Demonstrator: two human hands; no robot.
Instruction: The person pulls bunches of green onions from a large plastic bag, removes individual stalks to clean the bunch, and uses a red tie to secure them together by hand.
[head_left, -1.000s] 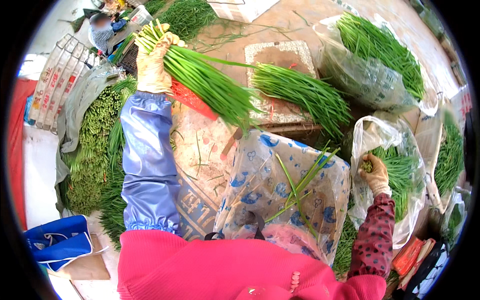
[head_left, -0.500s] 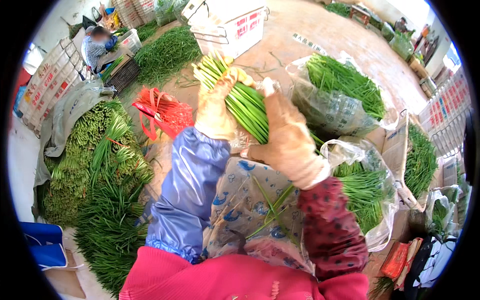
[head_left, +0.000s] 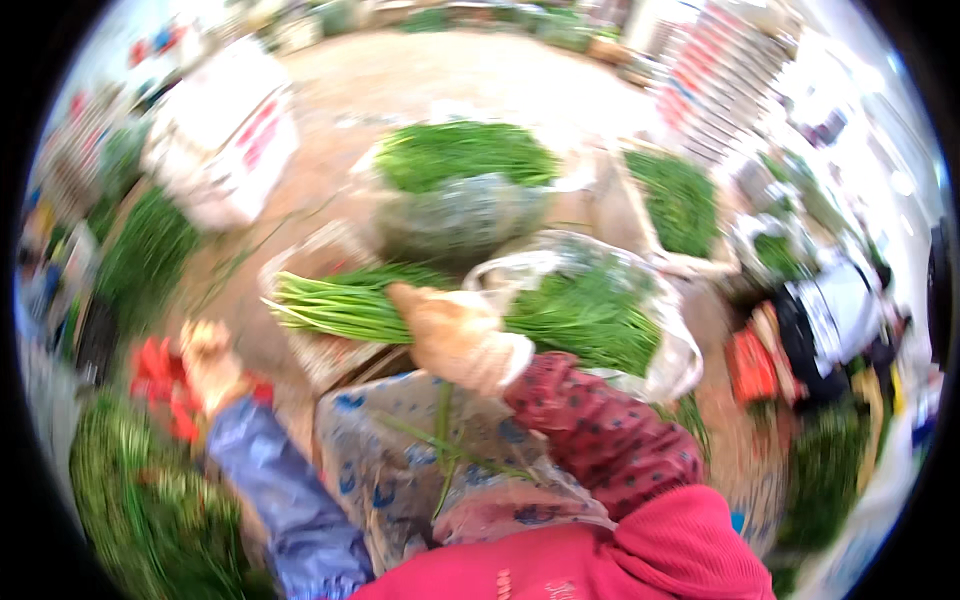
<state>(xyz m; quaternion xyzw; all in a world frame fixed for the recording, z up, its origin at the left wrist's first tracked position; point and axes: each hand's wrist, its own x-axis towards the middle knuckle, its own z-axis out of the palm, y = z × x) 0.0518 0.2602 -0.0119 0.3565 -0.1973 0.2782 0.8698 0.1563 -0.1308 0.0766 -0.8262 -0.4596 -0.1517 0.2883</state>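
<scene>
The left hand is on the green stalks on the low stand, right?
Not the left hand: the head view shows the right hand on the green stalks on the low stand. The left hand is by the red plastic.

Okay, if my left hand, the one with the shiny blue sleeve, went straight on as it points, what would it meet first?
Probably the loose heap of long, thin green stalks, though depth is unclear and your left hand might pass above it.
</scene>
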